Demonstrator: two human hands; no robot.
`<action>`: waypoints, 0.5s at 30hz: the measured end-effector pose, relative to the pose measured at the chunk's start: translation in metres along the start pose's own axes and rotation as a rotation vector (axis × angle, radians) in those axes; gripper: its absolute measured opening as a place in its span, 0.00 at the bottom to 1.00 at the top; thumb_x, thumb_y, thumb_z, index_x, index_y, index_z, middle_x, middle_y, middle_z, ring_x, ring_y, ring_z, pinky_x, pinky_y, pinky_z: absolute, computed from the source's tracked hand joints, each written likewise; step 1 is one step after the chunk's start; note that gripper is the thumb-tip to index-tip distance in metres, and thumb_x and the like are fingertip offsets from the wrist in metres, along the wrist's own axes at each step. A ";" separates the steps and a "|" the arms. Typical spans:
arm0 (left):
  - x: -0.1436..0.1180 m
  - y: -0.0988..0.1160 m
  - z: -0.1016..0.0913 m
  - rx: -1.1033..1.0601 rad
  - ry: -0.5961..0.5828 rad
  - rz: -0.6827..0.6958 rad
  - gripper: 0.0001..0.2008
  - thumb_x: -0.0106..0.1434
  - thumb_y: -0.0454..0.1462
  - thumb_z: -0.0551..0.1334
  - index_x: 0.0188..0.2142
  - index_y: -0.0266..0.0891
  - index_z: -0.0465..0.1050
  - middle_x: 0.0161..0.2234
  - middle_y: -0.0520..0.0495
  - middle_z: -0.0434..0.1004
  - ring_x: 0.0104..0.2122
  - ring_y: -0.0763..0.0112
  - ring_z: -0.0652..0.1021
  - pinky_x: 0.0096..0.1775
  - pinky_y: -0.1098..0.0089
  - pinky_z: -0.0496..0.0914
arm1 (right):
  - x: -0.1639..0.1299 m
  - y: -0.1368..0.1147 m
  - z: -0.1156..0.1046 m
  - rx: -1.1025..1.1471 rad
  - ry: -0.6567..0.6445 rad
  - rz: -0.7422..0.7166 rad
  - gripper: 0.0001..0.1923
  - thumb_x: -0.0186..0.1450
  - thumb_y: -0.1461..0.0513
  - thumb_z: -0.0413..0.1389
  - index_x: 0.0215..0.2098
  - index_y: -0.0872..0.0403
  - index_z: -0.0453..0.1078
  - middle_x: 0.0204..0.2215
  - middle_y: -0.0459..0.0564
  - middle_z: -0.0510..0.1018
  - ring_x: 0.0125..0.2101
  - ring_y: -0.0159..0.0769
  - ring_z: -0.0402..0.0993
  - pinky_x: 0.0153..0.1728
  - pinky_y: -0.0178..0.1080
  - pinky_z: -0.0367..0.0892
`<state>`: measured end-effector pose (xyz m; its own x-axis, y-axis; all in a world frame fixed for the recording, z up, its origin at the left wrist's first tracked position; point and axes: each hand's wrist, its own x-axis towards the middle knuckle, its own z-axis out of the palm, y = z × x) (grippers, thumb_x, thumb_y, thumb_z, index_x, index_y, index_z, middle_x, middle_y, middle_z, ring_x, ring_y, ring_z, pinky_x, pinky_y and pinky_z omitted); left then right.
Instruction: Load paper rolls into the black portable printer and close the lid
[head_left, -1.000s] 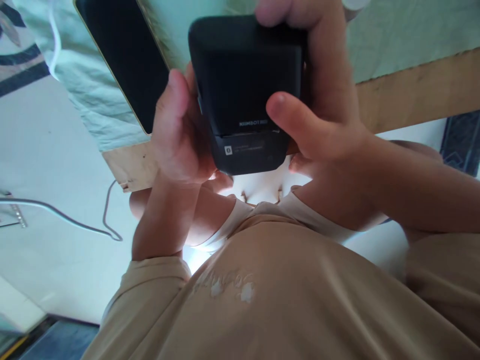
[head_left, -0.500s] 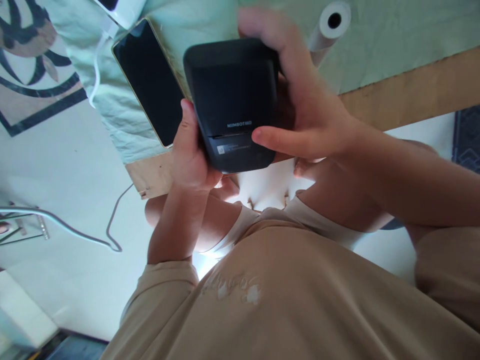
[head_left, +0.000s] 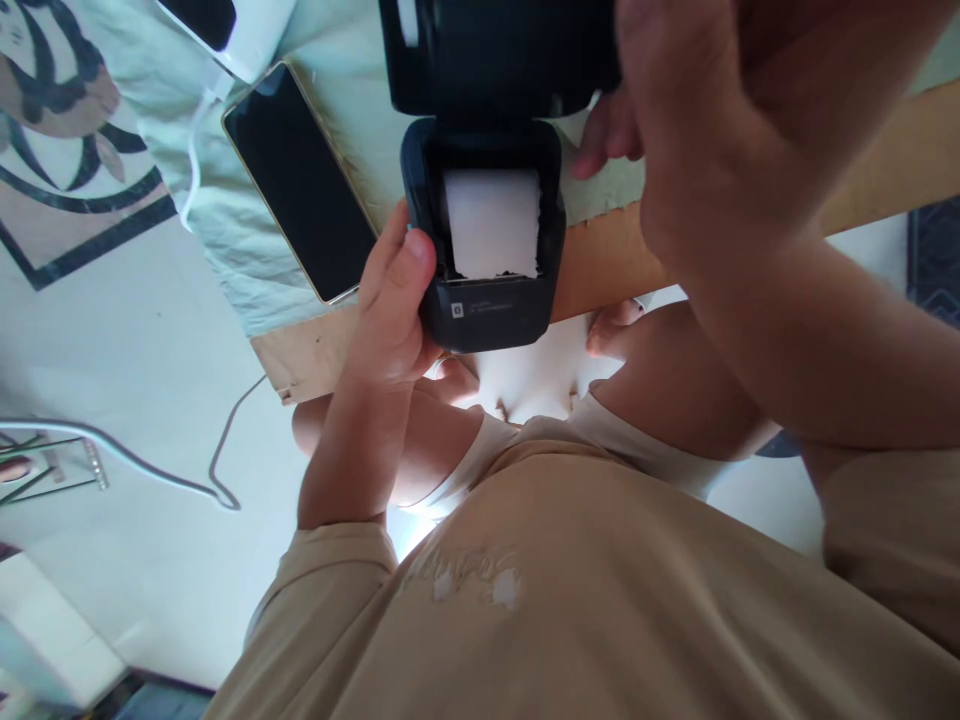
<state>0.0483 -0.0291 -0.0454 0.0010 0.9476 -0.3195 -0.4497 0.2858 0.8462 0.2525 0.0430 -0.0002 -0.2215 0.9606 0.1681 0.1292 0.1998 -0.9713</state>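
A small black label printer (head_left: pixel 486 302) is held above the table's front edge, its lid (head_left: pixel 499 55) swung up and back. Inside it sits a white paper roll (head_left: pixel 493 222) with a torn lower edge. My left hand (head_left: pixel 394 305) grips the printer's left side, thumb on its rim. My right hand (head_left: pixel 697 120) is raised close to the camera at the lid's right side, fingers behind the lid; whether it grips the lid is unclear.
A dark phone (head_left: pixel 300 180) lies face up on the pale green cloth (head_left: pixel 217 240) covering a wooden table (head_left: pixel 315 350). A white device with a cable (head_left: pixel 240 25) lies at the upper left. A grey cable (head_left: pixel 135 455) runs over the floor. My knees are under the table's edge.
The printer's lid has been swung up, baring the paper roll. My right hand rose from the printer's front to the lid's side. The spare roll on the cloth is now hidden.
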 end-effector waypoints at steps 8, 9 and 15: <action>0.002 -0.002 -0.005 -0.022 -0.041 0.005 0.10 0.74 0.47 0.67 0.47 0.49 0.84 0.51 0.47 0.90 0.80 0.44 0.65 0.77 0.47 0.65 | 0.000 0.003 0.000 -0.392 0.056 -0.268 0.17 0.76 0.52 0.55 0.40 0.56 0.77 0.32 0.44 0.69 0.32 0.20 0.67 0.40 0.31 0.68; 0.003 -0.002 -0.004 -0.027 -0.049 0.014 0.10 0.75 0.47 0.66 0.47 0.49 0.84 0.52 0.47 0.90 0.81 0.45 0.63 0.78 0.47 0.64 | -0.001 -0.001 -0.001 -0.473 0.007 -0.264 0.17 0.75 0.51 0.55 0.40 0.55 0.77 0.31 0.43 0.69 0.30 0.19 0.63 0.41 0.33 0.68; 0.004 -0.005 -0.002 -0.029 -0.074 0.082 0.12 0.79 0.43 0.62 0.54 0.45 0.83 0.59 0.45 0.88 0.83 0.50 0.58 0.80 0.50 0.60 | -0.003 -0.020 0.001 -1.055 -0.352 -0.121 0.21 0.73 0.53 0.50 0.57 0.45 0.78 0.49 0.43 0.83 0.44 0.35 0.77 0.45 0.43 0.65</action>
<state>0.0486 -0.0276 -0.0519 0.0289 0.9758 -0.2167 -0.4766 0.2040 0.8551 0.2492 0.0362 0.0186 -0.5283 0.8485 0.0325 0.8061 0.5132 -0.2947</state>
